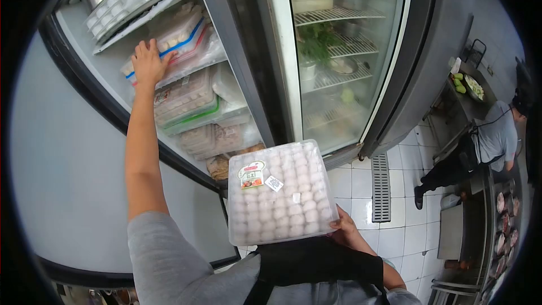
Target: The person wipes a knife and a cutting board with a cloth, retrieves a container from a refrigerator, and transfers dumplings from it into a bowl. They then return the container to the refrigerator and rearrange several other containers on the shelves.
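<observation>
My right hand (345, 223) grips the lower right corner of a clear plastic container (282, 195). Rows of pale round balls fill it, and a label and small stickers are on its top. It is held in front of my apron. My left hand (149, 62) reaches into the upright fridge, its spread fingers resting against clear packs (179, 39) edged with blue and red strips. These packs are stacked on an upper shelf. Just below the hand sits a clear container (189, 93) of pale pieces, above a green-edged pack (195, 114).
The fridge door (68, 152) stands open on the left. To the right is a glass-doored fridge (339, 79) with greens on wire racks. A floor drain (381, 186) crosses the white tiles. A person (491, 135) works at counters on the far right.
</observation>
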{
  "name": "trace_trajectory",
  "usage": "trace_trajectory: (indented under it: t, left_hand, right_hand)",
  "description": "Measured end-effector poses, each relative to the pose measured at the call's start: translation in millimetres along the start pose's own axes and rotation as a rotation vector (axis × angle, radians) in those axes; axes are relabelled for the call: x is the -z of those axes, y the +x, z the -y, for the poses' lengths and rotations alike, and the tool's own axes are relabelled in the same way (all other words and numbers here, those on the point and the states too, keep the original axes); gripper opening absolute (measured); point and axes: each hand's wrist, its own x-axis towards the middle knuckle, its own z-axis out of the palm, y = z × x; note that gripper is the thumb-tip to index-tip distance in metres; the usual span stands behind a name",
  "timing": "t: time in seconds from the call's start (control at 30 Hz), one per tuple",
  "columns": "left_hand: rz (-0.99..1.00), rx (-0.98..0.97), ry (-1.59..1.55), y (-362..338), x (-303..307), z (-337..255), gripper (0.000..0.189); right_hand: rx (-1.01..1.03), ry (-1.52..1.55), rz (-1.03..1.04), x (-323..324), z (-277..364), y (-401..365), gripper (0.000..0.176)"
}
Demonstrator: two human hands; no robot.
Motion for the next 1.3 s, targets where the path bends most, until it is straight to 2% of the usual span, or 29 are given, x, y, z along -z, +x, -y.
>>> trace_trajectory:
  t: [0.07,0.13,0.2,0.23,0.27,0.3,0.33,0.37,0.43,0.47,0.53,0.67,0.73,0.77,0.83,0.87,0.9,0.97,1.07,1.1,1.2,1.27,1.3]
  left_hand:
    - [0.010,0.039,-0.005,-10.8,3.9,-2.2,0.074]
    - [-0.266,0.086,-0.297,-43.4,12.3,-5.2,0.079]
    - [-0.201,0.242,-0.588,-112.4,37.7,-12.9,0.081]
    - [-0.031,0.489,-0.826,-157.0,54.5,-26.5,0.076]
    - [0.143,0.643,-1.063,-210.7,51.3,-33.1,0.066]
    - [0.515,0.974,-1.573,-250.1,83.2,-49.6,0.065]
    - [0.639,1.099,-2.080,-301.3,82.7,-61.7,0.067]
    - [0.734,1.157,-2.271,-325.3,110.4,-85.2,0.064]
    - [0.678,1.326,-2.357,-363.3,126.1,-126.7,0.055]
    - [0.676,1.352,-2.353,-373.1,129.9,-135.7,0.055]
    - [0.891,1.443,-2.304,-381.1,132.0,-139.4,0.052]
    - [0.718,1.414,-2.292,-386.5,109.9,-148.1,0.053]
    - [0.869,1.162,-2.456,-367.5,111.1,-153.8,0.053]
    - [0.860,1.159,-2.458,-360.8,105.4,-158.5,0.053]
    - [1.075,0.986,-2.397,-348.7,95.3,-170.2,0.056]
    - [1.053,0.891,-2.280,-340.7,90.0,-174.1,0.058]
    - [1.037,0.895,-2.284,-331.5,84.4,-169.2,0.058]
    - [1.148,0.687,-1.978,-302.5,66.8,-146.5,0.052]
    - [0.608,0.869,-1.959,-269.8,62.2,-79.5,0.047]
    - [0.442,0.898,-1.847,-261.4,59.0,-54.6,0.043]
    - [-0.042,0.941,-1.663,-219.0,65.6,17.0,0.036]
    - [-0.358,0.759,-1.449,-157.5,92.9,49.8,0.036]
    - [-0.425,0.641,-1.343,-121.6,108.2,67.4,0.037]
  right_hand:
    - [0.022,-0.001,0.005,-1.0,-0.6,-3.0,0.082]
    - [0.054,0.067,0.020,0.0,2.0,-2.1,0.084]
    - [0.033,0.053,0.017,-2.8,9.7,-6.5,0.086]
    - [0.028,0.043,0.006,-3.4,13.0,-7.3,0.088]
    - [0.046,0.031,0.012,-3.0,14.2,-6.8,0.091]
    - [0.043,0.028,-0.006,-2.5,16.0,-7.1,0.091]
    - [0.021,0.007,-0.007,-2.0,18.9,-5.8,0.091]
    - [-0.004,-0.012,-0.008,-0.4,21.2,-4.8,0.092]
    - [-0.019,-0.011,0.020,5.7,25.1,-1.9,0.094]
    - [-0.030,-0.048,0.053,5.6,28.7,-0.8,0.094]
    - [-0.034,-0.148,0.114,4.1,33.9,5.4,0.097]
    - [-0.082,-0.066,0.166,17.6,44.7,22.4,0.095]
    - [-0.239,0.146,0.134,39.7,40.7,36.7,0.091]
    - [-0.238,0.142,0.139,43.4,38.3,38.2,0.091]
    - [-0.184,-0.012,-0.053,52.3,35.5,33.7,0.085]
    - [-0.176,-0.025,-0.043,57.2,33.1,30.5,0.085]
    - [-0.085,-0.064,-0.128,64.5,24.7,19.3,0.082]
    - [0.019,-0.079,-0.210,71.3,19.7,7.4,0.079]
    - [0.088,0.012,-0.280,59.0,15.1,-11.6,0.081]
    - [0.187,-0.003,-0.327,50.1,13.8,-12.1,0.082]
    - [0.225,0.045,-0.351,69.9,-4.8,-12.9,0.079]
    - [0.268,0.037,-0.400,75.5,-20.0,-12.4,0.079]
    - [0.239,0.041,-0.453,86.4,-27.3,-11.3,0.080]
